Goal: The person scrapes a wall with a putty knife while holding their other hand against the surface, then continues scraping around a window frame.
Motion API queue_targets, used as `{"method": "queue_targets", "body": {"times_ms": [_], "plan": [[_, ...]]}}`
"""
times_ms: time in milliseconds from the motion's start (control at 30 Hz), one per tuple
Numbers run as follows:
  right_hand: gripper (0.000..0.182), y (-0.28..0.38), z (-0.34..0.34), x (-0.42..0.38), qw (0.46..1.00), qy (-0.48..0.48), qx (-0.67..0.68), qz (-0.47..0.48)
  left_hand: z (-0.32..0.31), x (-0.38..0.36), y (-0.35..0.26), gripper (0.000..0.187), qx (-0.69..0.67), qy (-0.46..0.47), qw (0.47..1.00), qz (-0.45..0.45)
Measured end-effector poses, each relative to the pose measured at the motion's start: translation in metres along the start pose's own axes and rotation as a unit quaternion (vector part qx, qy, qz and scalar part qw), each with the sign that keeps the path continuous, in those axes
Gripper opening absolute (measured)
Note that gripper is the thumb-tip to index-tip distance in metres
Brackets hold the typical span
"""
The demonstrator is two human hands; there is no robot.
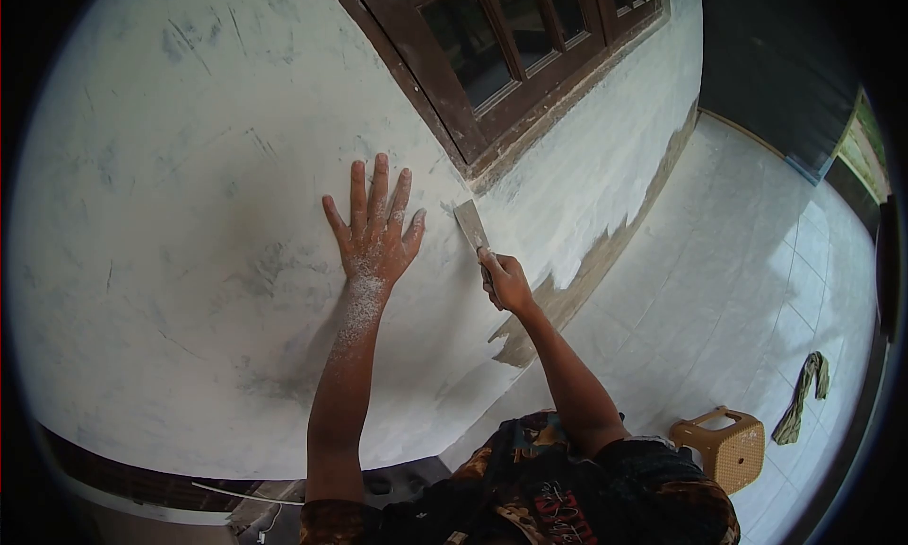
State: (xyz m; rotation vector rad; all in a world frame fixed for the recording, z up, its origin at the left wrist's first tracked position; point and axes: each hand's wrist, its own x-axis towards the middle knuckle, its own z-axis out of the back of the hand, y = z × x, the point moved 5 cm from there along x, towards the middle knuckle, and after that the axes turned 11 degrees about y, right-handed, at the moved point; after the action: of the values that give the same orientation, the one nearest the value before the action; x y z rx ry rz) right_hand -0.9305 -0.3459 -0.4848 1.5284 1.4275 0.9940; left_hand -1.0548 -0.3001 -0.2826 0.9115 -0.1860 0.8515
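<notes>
While the dusty left hand (375,231) lies flat with fingers spread on the white plastered wall (189,167) at frame centre, the right hand (506,282) is closed around a flat metal putty knife (471,227). Its blade touches the wall just below the dark brown wooden window frame (492,72).

Two hands up at one white wall (170,167): left hand (374,237), right hand (506,282). One putty knife (470,226). One brown window frame (445,100). One plastic stool (724,443). One cloth (802,396) on floor.
</notes>
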Motion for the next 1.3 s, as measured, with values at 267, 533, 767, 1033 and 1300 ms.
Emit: {"method": "queue_targets", "body": {"times_ms": [267, 533, 767, 1033, 1300], "plan": [[0.053, -0.012, 0.023, 0.008, 0.998, 0.006, -0.058, -0.012, 0.001, 0.0, -0.001, 0.065, -0.002, -0.002, 1.0, 0.007], [0.058, 0.003, 0.025, 0.012, 0.993, -0.004, -0.122, -0.002, -0.002, 0.002, -0.002, 0.066, 0.001, -0.013, 1.0, 0.019], [0.06, 0.022, 0.029, 0.009, 0.986, -0.009, -0.165, -0.013, -0.004, 0.001, -0.003, 0.065, -0.007, -0.022, 1.0, 0.019], [0.062, 0.01, 0.042, 0.005, 0.974, -0.014, -0.222, -0.038, -0.002, 0.0, -0.004, 0.064, -0.003, -0.02, 1.0, 0.022], [0.046, 0.014, 0.039, -0.002, 0.992, 0.016, -0.112, -0.052, -0.002, 0.003, -0.006, 0.064, -0.012, -0.019, 0.999, 0.035]]}}
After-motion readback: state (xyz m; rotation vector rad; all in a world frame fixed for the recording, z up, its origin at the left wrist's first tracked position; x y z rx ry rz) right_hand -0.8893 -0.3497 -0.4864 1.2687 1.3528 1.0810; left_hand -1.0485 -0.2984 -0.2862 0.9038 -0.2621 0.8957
